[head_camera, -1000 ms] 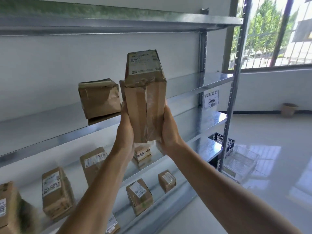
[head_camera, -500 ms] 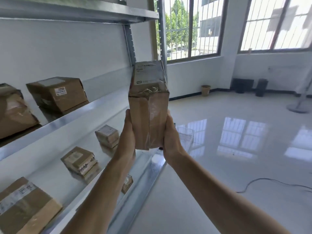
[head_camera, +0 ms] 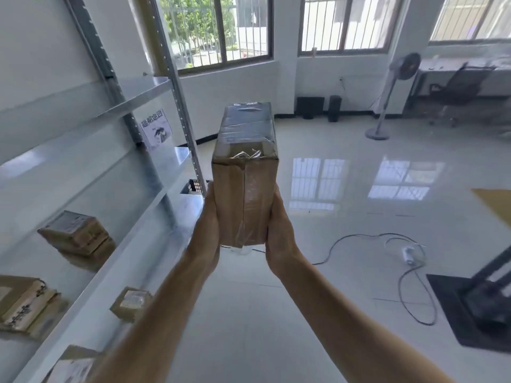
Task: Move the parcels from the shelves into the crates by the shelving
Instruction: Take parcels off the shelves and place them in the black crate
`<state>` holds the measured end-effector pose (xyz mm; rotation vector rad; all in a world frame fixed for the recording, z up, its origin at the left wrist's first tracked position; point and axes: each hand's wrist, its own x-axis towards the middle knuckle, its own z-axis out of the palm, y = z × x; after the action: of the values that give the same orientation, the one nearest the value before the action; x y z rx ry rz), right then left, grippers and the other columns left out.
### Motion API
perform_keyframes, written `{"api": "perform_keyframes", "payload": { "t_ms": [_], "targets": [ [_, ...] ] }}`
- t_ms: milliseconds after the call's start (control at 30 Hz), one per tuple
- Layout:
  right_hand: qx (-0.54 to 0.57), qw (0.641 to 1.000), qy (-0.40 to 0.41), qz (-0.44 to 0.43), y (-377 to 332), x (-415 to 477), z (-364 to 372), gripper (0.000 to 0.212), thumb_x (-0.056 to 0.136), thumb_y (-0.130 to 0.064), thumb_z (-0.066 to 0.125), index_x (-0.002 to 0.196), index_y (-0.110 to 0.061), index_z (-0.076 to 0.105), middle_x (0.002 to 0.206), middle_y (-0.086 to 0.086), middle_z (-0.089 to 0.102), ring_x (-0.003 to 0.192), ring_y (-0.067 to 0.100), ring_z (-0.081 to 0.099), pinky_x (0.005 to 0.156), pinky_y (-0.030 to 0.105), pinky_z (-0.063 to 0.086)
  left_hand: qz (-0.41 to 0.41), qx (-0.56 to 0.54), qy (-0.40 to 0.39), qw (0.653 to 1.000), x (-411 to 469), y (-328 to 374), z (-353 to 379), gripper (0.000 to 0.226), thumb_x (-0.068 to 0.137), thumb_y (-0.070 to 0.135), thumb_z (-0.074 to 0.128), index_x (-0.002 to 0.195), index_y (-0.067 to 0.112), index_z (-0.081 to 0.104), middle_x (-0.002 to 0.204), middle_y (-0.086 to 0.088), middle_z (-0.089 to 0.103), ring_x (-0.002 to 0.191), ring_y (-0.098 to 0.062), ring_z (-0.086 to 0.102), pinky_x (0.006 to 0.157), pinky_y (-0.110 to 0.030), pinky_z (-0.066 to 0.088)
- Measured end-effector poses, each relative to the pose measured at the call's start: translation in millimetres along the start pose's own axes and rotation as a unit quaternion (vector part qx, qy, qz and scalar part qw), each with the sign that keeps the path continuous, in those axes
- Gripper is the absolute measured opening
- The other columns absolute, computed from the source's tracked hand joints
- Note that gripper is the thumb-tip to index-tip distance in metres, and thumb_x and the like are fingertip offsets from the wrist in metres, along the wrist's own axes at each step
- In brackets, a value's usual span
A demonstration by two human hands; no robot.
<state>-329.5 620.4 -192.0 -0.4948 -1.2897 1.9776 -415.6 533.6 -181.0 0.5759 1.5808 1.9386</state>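
A tall brown cardboard parcel point(head_camera: 244, 172) wrapped in clear tape is held upright in front of me, out over the floor to the right of the metal shelving point(head_camera: 132, 106). My left hand point(head_camera: 208, 228) grips its left side near the bottom and my right hand point(head_camera: 278, 230) grips its right side. Only a dark corner of a black crate point(head_camera: 193, 186) shows behind the shelving's front post. Other brown parcels lie on the shelves, one point(head_camera: 77, 233) on a middle shelf and a small one point(head_camera: 131, 302) lower down.
The shiny tiled floor spreads out to the right, with a loose cable and white adapter point(head_camera: 409, 252). A standing fan point(head_camera: 387, 92), a desk with an office chair point(head_camera: 456, 92) and a black stand base point(head_camera: 481, 308) are at the right. Barred windows line the far wall.
My view has swung right, away from the shelves toward the room. The parcel stays in both hands and has come off the shelf area, now out over the floor.
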Motion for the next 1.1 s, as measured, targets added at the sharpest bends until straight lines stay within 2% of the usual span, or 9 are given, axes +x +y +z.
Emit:
{"api": "perform_keyframes", "payload": {
  "t_ms": [100, 167, 367, 500, 600, 667, 767, 900, 1100],
  "targets": [
    [0.002, 1.0, 0.0, -0.009, 1, 12, -29, 0.051, 0.11, -0.045, 0.026, 0.156, -0.027, 0.04, 0.155, 0.0, 0.05, 0.139, 0.018, 0.051, 0.115, 0.043, 0.044, 0.006, 0.026, -0.008, 1.0, 8, -11, 24, 0.043, 0.112, 0.039, 0.027, 0.133, 0.022, 0.06, 0.119, 0.011, 0.075, 0.11, -0.007, 0.07, 0.09, -0.025, 0.058],
    [-0.001, 1.0, -0.004, -0.009, -1, 20, -43, 0.051, 0.11, -0.045, 0.025, 0.156, -0.028, 0.04, 0.153, 0.0, 0.051, 0.137, 0.017, 0.053, 0.112, 0.037, 0.047, 0.007, 0.042, -0.015, 0.999, 16, -17, 40, 0.038, 0.113, 0.033, 0.024, 0.121, 0.027, 0.061, 0.098, 0.02, 0.078, 0.093, 0.002, 0.073, 0.082, -0.025, 0.061],
    [-0.021, 1.0, 0.008, 0.0, -2, 46, -78, 0.064, 0.099, -0.064, 0.037, 0.154, -0.03, 0.044, 0.154, -0.001, 0.05, 0.141, 0.019, 0.049, 0.118, 0.05, 0.039, 0.021, 0.046, -0.055, 0.997, 38, -31, 70, 0.044, 0.114, 0.033, 0.023, 0.113, 0.027, 0.067, 0.102, 0.012, 0.079, 0.099, -0.005, 0.074, 0.08, -0.021, 0.058],
    [-0.027, 1.0, 0.01, 0.007, 3, 65, -93, 0.059, 0.102, -0.063, 0.033, 0.153, -0.034, 0.042, 0.154, -0.004, 0.051, 0.14, 0.018, 0.05, 0.117, 0.052, 0.039, 0.042, 0.065, -0.044, 0.996, 56, -37, 82, 0.046, 0.115, 0.023, 0.026, 0.091, 0.015, 0.064, 0.073, 0.012, 0.075, 0.069, -0.004, 0.071, 0.062, -0.017, 0.055],
    [-0.03, 0.999, 0.009, 0.006, 8, 87, -100, 0.053, 0.108, -0.056, 0.029, 0.154, -0.033, 0.041, 0.153, -0.004, 0.052, 0.139, 0.017, 0.051, 0.117, 0.05, 0.04, 0.025, 0.073, -0.067, 0.995, 80, -43, 84, 0.048, 0.115, 0.026, 0.025, 0.096, 0.0, 0.06, 0.071, 0.011, 0.073, 0.066, -0.005, 0.069, 0.06, -0.018, 0.054],
    [-0.032, 0.999, 0.01, 0.011, 12, 103, -103, 0.052, 0.108, -0.054, 0.028, 0.154, -0.033, 0.041, 0.154, -0.004, 0.05, 0.141, 0.016, 0.049, 0.118, 0.048, 0.039, 0.007, 0.07, -0.067, 0.995, 99, -46, 86, 0.049, 0.114, 0.029, 0.025, 0.101, -0.001, 0.061, 0.077, 0.009, 0.075, 0.071, -0.006, 0.071, 0.063, -0.019, 0.055],
    [-0.034, 0.999, 0.018, 0.007, 18, 134, -105, 0.054, 0.108, -0.055, 0.029, 0.155, -0.031, 0.041, 0.155, -0.002, 0.049, 0.141, 0.018, 0.049, 0.118, 0.048, 0.039, 0.003, 0.06, -0.072, 0.996, 131, -48, 90, 0.049, 0.113, 0.035, 0.025, 0.101, 0.019, 0.07, 0.088, 0.008, 0.078, 0.083, -0.008, 0.074, 0.072, -0.025, 0.057],
    [-0.047, 0.998, 0.04, -0.002, 28, 186, -100, 0.059, 0.105, -0.057, 0.033, 0.155, -0.027, 0.042, 0.157, 0.001, 0.047, 0.145, 0.022, 0.043, 0.12, 0.053, 0.033, -0.015, 0.022, -0.087, 0.996, 178, -43, 95, 0.065, 0.114, 0.038, 0.019, 0.094, 0.043, 0.081, 0.105, 0.005, 0.079, 0.104, -0.015, 0.074, 0.099, -0.042, 0.055],
    [-0.026, 0.999, 0.045, 0.004, 33, 269, -93, 0.058, 0.11, -0.05, 0.027, 0.156, -0.018, 0.041, 0.155, 0.009, 0.048, 0.142, 0.025, 0.048, 0.119, 0.051, 0.038, -0.029, -0.013, -0.104, 0.994, 269, -47, 92, 0.06, 0.113, 0.04, 0.022, 0.103, 0.038, 0.081, 0.114, -0.001, 0.078, 0.112, -0.022, 0.072, 0.109, -0.057, 0.047]
  ]
}}
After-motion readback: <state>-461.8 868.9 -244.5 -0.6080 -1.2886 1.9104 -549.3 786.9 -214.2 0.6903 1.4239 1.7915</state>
